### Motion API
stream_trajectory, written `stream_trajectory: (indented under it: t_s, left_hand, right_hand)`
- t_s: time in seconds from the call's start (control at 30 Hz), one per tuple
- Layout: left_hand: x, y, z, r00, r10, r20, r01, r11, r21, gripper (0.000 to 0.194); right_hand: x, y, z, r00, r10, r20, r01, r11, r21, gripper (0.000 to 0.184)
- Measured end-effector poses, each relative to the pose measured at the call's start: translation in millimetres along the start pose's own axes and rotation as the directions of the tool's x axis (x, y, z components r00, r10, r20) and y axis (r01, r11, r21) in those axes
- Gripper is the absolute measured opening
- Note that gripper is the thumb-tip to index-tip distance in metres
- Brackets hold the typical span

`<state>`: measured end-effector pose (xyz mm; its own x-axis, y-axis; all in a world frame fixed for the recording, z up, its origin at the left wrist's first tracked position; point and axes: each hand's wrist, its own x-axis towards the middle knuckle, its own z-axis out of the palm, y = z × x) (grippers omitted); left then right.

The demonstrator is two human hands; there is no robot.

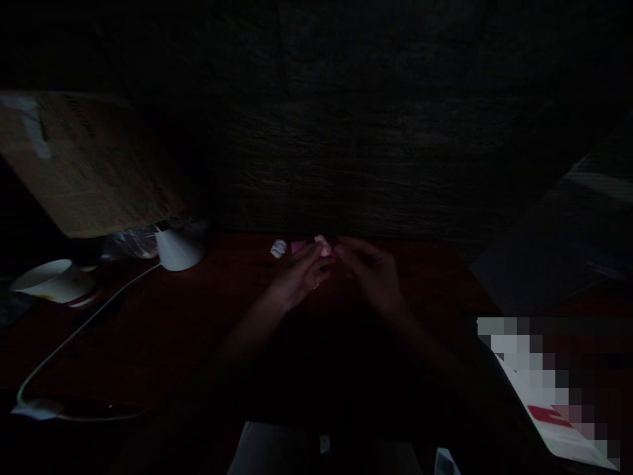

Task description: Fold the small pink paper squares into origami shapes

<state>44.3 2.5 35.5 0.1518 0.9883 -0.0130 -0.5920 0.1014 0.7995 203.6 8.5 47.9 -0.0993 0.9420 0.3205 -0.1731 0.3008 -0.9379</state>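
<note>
In the dim light, my left hand reaches over the back of the table. Its thumb and fingers close against a small pale pink crumpled lump, which looks like paper or something soft. My right hand is just to the right, with its fingertips pinched close to the lump; what they hold, if anything, is too dark to make out. Beside the left fingers lies a flat pink piece. A white crumpled ball with dark lines rests left of that.
On the left stand a white cone-shaped lamp base with a white cord, a paper cup and a cardboard box. A dark textured wall rises behind the table. At the lower right is a white and red packet, partly pixelated.
</note>
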Motion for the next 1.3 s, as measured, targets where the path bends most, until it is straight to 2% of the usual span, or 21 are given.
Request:
stream_trajectory:
  t_s: [0.1, 0.2, 0.4, 0.57, 0.77, 0.97, 1.03, 1.1, 1.2, 1.3]
  left_hand:
    - [-2, -1, 2.3, 0.998, 0.038, 0.058, -0.04, 0.999, 0.033, 0.029]
    - [-4, -3, 4.5, 0.994, 0.064, 0.083, -0.068, 0.997, 0.042, 0.029]
    - [-5, -1, 4.8, 0.995, 0.071, 0.073, -0.078, 0.992, 0.098, 0.031]
    - [-5, 1, 6.5, 0.997, 0.059, 0.056, -0.062, 0.997, 0.046, 0.032]
    - [-5, 0, 7.5, 0.997, 0.066, 0.034, -0.068, 0.996, 0.057, 0.026]
    - [-5, 1, 8.1, 0.998, 0.062, 0.012, -0.063, 0.993, 0.097, 0.027]
    - [-5, 1, 8.4, 0.999, 0.043, 0.006, -0.043, 0.996, 0.075, 0.03]
    - [-5, 1, 8.9, 1.0, 0.023, -0.002, -0.023, 0.998, 0.051, 0.033]
    - [-6, 0, 9.4, 1.0, 0.0, -0.006, 0.0, 1.0, 0.018, 0.034]
    - [-6, 0, 8.6, 1.0, -0.008, -0.007, 0.008, 1.0, -0.003, 0.032]
  right_hand:
    - [-3, -1, 4, 0.998, 0.043, 0.05, -0.044, 0.999, 0.014, 0.03]
    - [-6, -3, 7, 0.999, 0.034, 0.023, -0.034, 0.999, 0.012, 0.027]
    - [-8, -3, 7, 0.998, 0.054, 0.015, -0.054, 0.998, 0.043, 0.02]
    - [-5, -2, 6, 1.0, 0.023, 0.012, -0.024, 0.999, 0.043, 0.023]
    - [-3, 1, 3, 0.997, 0.011, 0.082, -0.012, 1.0, 0.014, 0.023]
    - [-5, 1, 5, 0.999, 0.02, 0.039, -0.019, 1.0, -0.022, 0.02]
    - [-4, -1, 3, 0.998, -0.034, 0.052, 0.035, 0.999, -0.028, 0.019]
    - [-3, -2, 1, 0.989, -0.137, 0.065, 0.141, 0.988, -0.061, 0.018]
    - [0, -2, -3, 0.953, -0.28, 0.114, 0.295, 0.943, -0.151, 0.023]
    - [1, 2, -5, 0.936, -0.32, 0.147, 0.342, 0.925, -0.164, 0.022]
